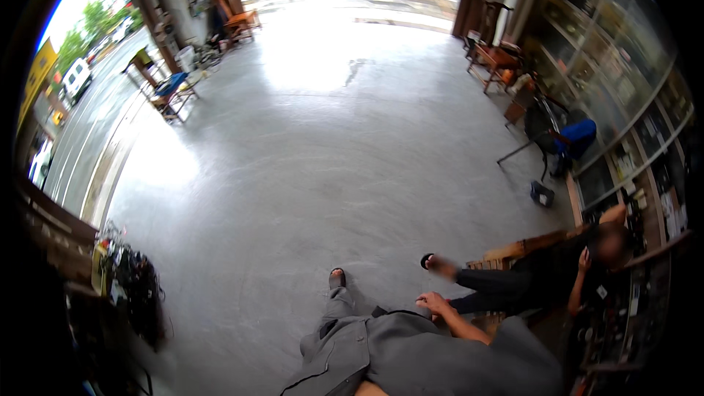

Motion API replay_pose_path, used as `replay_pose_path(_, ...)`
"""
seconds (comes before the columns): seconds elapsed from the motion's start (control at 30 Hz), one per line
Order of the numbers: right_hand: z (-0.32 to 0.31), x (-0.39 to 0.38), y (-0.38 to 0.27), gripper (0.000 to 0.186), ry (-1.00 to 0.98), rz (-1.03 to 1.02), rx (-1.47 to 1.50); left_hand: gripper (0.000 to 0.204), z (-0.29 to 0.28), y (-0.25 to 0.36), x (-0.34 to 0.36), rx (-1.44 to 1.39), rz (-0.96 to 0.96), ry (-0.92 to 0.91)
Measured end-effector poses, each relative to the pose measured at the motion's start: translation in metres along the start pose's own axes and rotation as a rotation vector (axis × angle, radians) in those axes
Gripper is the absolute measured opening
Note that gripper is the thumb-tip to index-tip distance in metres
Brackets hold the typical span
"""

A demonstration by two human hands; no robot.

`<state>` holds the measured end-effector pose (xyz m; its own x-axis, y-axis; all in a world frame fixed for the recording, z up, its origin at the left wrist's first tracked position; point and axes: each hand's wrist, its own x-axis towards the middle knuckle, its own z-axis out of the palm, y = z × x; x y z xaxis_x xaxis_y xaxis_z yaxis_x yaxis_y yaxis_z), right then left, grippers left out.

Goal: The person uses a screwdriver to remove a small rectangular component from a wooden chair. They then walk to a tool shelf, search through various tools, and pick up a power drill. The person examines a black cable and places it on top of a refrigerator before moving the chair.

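My right hand hangs beside my grey shirt, its fingers loosely bent and small in the picture, with no held thing visible. Close to it are the legs of a seated person in dark clothes, on a slatted wooden seat. That person has one hand near the head. A bit of my left arm's skin shows at the lower edge, while my left hand is out of sight. Below my grey trouser leg, a foot in a dark sandal stands on the floor.
Grey shiny floor stretches toward a wide opening onto a road. Glass-fronted shelves, a wooden chair and a dark chair with blue cloth line the right. On the left are a cluttered dark heap, a small seat and an orange-brown chair.
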<state>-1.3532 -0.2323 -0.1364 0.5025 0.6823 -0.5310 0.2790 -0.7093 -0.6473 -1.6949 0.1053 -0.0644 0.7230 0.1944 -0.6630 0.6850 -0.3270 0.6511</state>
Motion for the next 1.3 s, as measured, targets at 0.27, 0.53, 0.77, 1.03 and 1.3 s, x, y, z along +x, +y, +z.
replay_pose_path(0.27,0.015,0.000,-0.041,0.025,-0.109,0.063,-0.211,0.045,-0.128,0.017,0.086,0.278,0.058,-0.312)
replay_pose_path(0.53,0.035,0.016,-0.031,0.034,0.300,0.162,0.378,0.046,-0.222,0.048,0.163,0.940,-0.002,-0.755)
replay_pose_path(0.77,-0.026,0.050,-0.056,0.035,0.381,0.332,0.520,0.031,-0.261,0.140,0.310,0.727,0.627,-0.459)
replay_pose_path(1.03,-0.139,0.134,0.018,0.030,0.448,0.284,0.524,0.029,-0.240,0.248,0.422,0.243,0.675,-0.430)
replay_pose_path(1.3,-0.322,0.199,0.052,0.033,0.421,0.537,0.644,0.036,-0.242,0.391,0.488,0.286,0.375,-0.163)
